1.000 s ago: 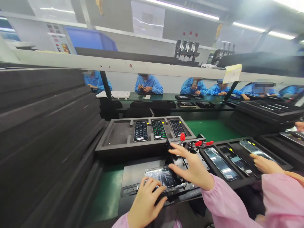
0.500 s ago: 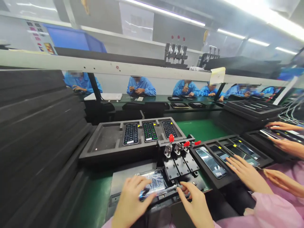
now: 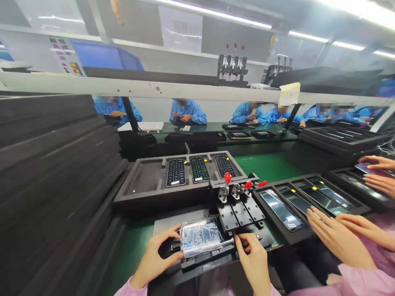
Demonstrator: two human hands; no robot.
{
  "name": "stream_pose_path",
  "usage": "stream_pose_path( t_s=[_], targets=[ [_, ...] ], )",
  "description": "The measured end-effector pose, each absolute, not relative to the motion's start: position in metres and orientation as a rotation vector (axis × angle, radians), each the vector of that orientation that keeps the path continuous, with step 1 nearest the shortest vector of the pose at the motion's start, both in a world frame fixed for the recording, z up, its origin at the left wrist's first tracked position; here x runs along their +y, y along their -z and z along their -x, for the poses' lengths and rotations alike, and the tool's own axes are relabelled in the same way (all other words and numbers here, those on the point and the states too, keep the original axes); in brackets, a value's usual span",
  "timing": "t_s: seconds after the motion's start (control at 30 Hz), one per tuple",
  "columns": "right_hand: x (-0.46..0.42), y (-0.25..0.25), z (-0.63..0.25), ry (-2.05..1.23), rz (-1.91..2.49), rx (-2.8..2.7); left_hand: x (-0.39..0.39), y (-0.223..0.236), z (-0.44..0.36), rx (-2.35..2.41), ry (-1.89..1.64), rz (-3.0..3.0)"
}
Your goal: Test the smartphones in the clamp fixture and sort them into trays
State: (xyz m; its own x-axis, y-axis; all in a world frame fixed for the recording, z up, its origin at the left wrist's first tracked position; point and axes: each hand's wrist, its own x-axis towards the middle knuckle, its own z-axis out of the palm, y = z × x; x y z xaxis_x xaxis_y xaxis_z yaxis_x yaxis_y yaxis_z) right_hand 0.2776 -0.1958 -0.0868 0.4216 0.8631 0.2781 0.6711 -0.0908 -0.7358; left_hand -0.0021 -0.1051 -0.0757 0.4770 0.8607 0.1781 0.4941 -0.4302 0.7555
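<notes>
A phone [image 3: 202, 236] with wrinkled clear film over its screen lies in a black clamp fixture [image 3: 208, 263], its right end under the metal plates. My left hand [image 3: 156, 250] grips the phone's left end, thumb at the lower corner and fingers at the upper one. By the phone's lower right corner, my right hand [image 3: 254, 257] has its thumb and fingers pinched at the fixture's edge; what lies between them is hidden. Toggle clamps [image 3: 236, 191] with red tips stand above the plates, just behind my right hand.
Behind the fixture sits a foam tray [image 3: 145, 193] with three phone-sized panels [image 3: 200, 169]. A stack of foam trays [image 3: 55, 185] rises at left. At right, another tray [image 3: 291, 236] holds several phones, with a co-worker's hands [image 3: 342, 236] over it. More hands [image 3: 381, 172] work beyond.
My right hand has come down from the clamps to the phone's lower right corner. My left hand has shifted from over the phone to its left end. Co-workers' hands at right have moved.
</notes>
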Motion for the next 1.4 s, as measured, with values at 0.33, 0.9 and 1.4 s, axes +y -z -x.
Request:
stream_pose_path(
  t_s=[0.33,0.9,1.4],
  targets=[
    [-0.193,0.112,-0.287,-0.386,1.737,-1.188,-0.113,0.09,0.002,1.031,-0.831,-2.574],
    [-0.189,0.073,-0.15,0.214,1.219,-1.664,-0.121,0.07,-0.006,1.235,-0.974,-2.123],
    [-0.104,-0.062,-0.272,0.144,1.434,-1.635,-0.112,0.072,-0.038,1.199,-0.968,-1.594]
  ],
)
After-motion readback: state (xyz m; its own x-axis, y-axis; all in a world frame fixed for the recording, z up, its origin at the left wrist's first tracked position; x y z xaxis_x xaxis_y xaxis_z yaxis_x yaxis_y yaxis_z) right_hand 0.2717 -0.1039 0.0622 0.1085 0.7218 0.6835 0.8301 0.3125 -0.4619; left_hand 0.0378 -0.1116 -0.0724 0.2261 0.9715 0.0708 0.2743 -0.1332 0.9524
